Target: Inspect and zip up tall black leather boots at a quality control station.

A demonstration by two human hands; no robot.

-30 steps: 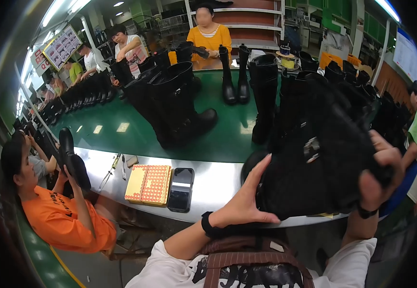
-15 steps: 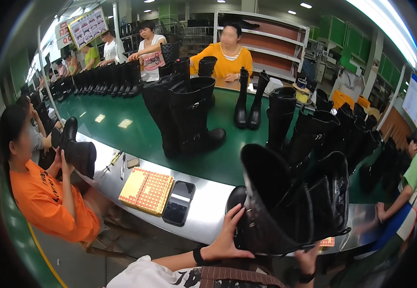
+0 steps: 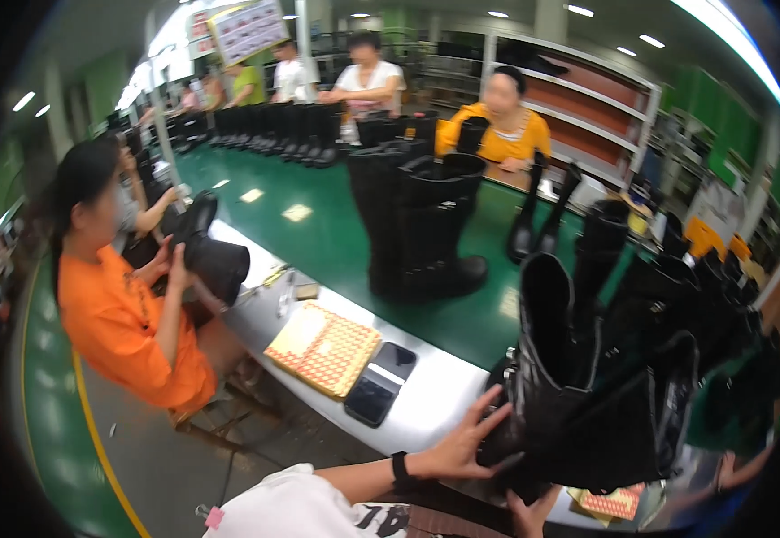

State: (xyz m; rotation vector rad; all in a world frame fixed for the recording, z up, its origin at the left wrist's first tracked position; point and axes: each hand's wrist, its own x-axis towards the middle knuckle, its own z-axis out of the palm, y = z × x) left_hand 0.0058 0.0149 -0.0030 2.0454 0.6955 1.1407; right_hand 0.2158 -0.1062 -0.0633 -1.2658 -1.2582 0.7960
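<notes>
A tall black boot [image 3: 587,421] stands at the near edge of the white table [image 3: 435,403], its open shaft pointing up. My left hand [image 3: 463,446], with a black band on the wrist, lies with spread fingers against the boot's lower left side. Only the fingers of my right hand [image 3: 527,515] show, at the bottom edge under the boot's sole. More black boots [image 3: 722,332] crowd close behind and to the right of it.
A green conveyor belt [image 3: 318,233] carries a pair of tall black boots [image 3: 426,224]. A yellow patterned box [image 3: 322,347] and a dark phone [image 3: 381,384] lie on the table. A person in orange [image 3: 125,314] at left holds a boot; other people sit across the belt.
The boot has come down from in front of my face to the table edge at the right. My right hand went from its top to beneath it. The view swung left.
</notes>
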